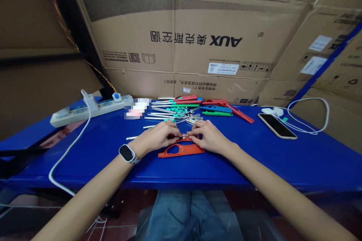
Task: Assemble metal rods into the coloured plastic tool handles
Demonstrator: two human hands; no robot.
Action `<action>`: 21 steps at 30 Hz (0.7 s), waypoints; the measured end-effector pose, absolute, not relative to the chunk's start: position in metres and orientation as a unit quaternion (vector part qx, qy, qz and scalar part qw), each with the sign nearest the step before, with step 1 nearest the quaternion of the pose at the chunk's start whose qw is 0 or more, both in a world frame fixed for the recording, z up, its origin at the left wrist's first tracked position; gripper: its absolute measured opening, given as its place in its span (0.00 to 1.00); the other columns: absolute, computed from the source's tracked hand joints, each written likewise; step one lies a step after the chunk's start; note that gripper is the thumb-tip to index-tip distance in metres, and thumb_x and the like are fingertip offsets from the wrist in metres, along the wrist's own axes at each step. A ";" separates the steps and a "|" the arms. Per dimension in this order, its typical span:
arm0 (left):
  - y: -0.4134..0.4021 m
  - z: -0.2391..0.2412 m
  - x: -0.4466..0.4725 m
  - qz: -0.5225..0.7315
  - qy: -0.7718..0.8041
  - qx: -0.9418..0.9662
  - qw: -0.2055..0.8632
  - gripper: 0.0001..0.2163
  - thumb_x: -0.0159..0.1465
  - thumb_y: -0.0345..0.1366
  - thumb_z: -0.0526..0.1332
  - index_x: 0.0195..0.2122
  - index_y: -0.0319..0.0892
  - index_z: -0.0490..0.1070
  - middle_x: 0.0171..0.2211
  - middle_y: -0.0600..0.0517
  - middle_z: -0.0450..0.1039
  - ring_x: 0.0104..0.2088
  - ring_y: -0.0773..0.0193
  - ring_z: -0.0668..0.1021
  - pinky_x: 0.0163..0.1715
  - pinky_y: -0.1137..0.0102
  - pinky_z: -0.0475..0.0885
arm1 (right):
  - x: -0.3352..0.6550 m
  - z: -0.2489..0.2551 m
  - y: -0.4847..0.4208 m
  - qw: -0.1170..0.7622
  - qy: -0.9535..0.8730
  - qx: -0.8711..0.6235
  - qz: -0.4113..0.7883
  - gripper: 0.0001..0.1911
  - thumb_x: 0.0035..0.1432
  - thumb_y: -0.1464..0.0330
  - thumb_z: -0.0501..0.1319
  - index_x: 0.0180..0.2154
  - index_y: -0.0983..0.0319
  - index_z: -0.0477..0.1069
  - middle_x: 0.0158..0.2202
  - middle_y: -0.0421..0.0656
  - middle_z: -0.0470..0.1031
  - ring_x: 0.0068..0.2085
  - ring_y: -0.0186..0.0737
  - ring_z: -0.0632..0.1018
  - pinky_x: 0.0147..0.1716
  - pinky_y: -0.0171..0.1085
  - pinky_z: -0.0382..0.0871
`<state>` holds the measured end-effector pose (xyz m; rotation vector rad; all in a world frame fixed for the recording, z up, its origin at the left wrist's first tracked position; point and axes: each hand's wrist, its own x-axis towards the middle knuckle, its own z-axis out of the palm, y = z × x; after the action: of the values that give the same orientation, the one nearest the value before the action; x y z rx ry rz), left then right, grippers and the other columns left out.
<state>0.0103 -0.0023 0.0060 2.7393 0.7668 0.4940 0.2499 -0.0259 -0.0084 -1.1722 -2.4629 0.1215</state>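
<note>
My left hand [160, 136] and my right hand [207, 135] meet at the middle of the blue table [85, 147]. Their fingertips pinch a small clear and metal part [185, 135] between them. An orange plastic handle shell [181, 149] lies flat on the table just under and in front of both hands. My left wrist wears a smartwatch [128, 153]. Behind the hands lies a pile of metal tubes and red, green and blue handle shells [181, 107].
A white power strip [85, 110] with a plugged-in white cable sits at the back left. A phone [277, 125] lies face down at the right with a white charger and cable [308, 116]. Large cardboard boxes [195, 37] stand behind the table.
</note>
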 end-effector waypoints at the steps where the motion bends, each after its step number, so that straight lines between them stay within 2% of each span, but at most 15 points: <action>1: -0.002 0.006 0.010 0.168 0.263 0.942 0.127 0.08 0.68 0.34 0.58 0.40 0.42 0.78 0.36 0.49 0.75 0.36 0.61 0.76 0.38 0.69 0.69 | 0.250 -0.008 -0.026 0.204 -0.884 -0.419 0.043 0.10 0.64 0.66 0.61 0.42 0.58 0.81 0.37 0.44 0.77 0.42 0.41 0.74 0.43 0.42 0.58; 10: -0.004 0.001 0.009 0.152 0.253 0.949 0.110 0.09 0.69 0.33 0.57 0.38 0.42 0.78 0.38 0.48 0.73 0.38 0.61 0.75 0.39 0.69 0.69 | 0.248 -0.008 -0.025 0.197 -0.886 -0.418 0.034 0.10 0.65 0.66 0.61 0.40 0.58 0.81 0.36 0.44 0.75 0.41 0.41 0.73 0.43 0.42 0.58; 16: -0.011 -0.006 0.006 0.169 0.241 0.951 0.093 0.14 0.70 0.30 0.52 0.45 0.43 0.78 0.42 0.46 0.73 0.41 0.60 0.75 0.42 0.67 0.71 | 0.247 -0.006 -0.026 0.180 -0.886 -0.425 0.031 0.10 0.65 0.66 0.60 0.40 0.58 0.81 0.34 0.43 0.73 0.38 0.39 0.72 0.40 0.41 0.57; 18: -0.011 -0.004 0.004 0.185 0.251 0.944 0.108 0.14 0.70 0.30 0.52 0.48 0.42 0.77 0.43 0.46 0.74 0.42 0.60 0.75 0.43 0.66 0.72 | 0.247 -0.005 -0.027 0.176 -0.886 -0.429 0.032 0.10 0.65 0.66 0.60 0.40 0.58 0.81 0.34 0.42 0.73 0.37 0.39 0.72 0.40 0.41 0.56; 21: -0.010 -0.001 0.001 0.210 0.274 0.929 0.134 0.11 0.69 0.33 0.56 0.45 0.42 0.77 0.40 0.47 0.75 0.41 0.60 0.76 0.42 0.66 0.72 | 0.247 -0.004 -0.027 0.175 -0.884 -0.432 0.036 0.10 0.65 0.65 0.60 0.41 0.57 0.82 0.34 0.42 0.73 0.37 0.38 0.72 0.40 0.41 0.55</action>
<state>0.0013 -0.0100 -0.0009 2.6931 0.7958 0.6100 0.2475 -0.0275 -0.0039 -1.2231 -2.5049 0.1031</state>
